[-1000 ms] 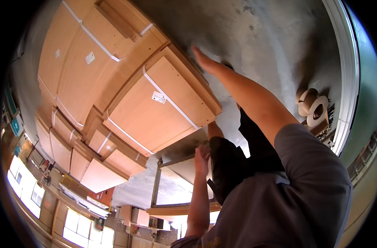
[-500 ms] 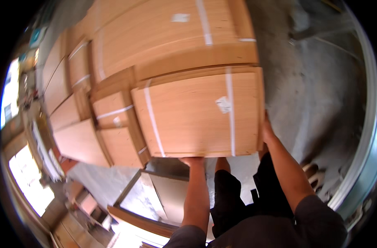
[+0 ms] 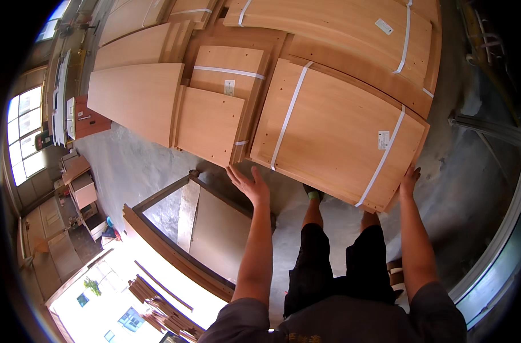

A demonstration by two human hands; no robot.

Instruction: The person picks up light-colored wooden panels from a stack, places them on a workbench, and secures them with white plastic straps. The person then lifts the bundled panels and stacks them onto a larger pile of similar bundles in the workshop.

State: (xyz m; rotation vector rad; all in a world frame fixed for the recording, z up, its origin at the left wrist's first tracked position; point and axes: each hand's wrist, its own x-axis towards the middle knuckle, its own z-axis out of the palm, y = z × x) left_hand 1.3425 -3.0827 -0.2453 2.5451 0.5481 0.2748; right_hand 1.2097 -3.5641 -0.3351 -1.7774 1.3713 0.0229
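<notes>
A strapped bundle of wood-coloured panels (image 3: 335,126) lies in front of me, with two white straps and a small label on top. My right hand (image 3: 409,182) rests against the bundle's near right edge, fingers stretched out along its side. My left hand (image 3: 248,186) is spread, holding nothing. Its fingertips are by the near corner of a smaller strapped panel stack (image 3: 212,120), left of the bundle; whether they touch it I cannot tell.
More panel stacks (image 3: 137,94) spread to the left, and a long strapped bundle (image 3: 335,34) lies beyond. A metal-framed cart (image 3: 217,228) stands at near left, by my left forearm. A red-brown cabinet (image 3: 89,119) is at far left. Concrete floor (image 3: 135,163) shows between them.
My left hand has left the bundle's near edge and moved left, its fingers now spread. The right hand stays at the right side. The view has turned, so the bundle appears tilted.
</notes>
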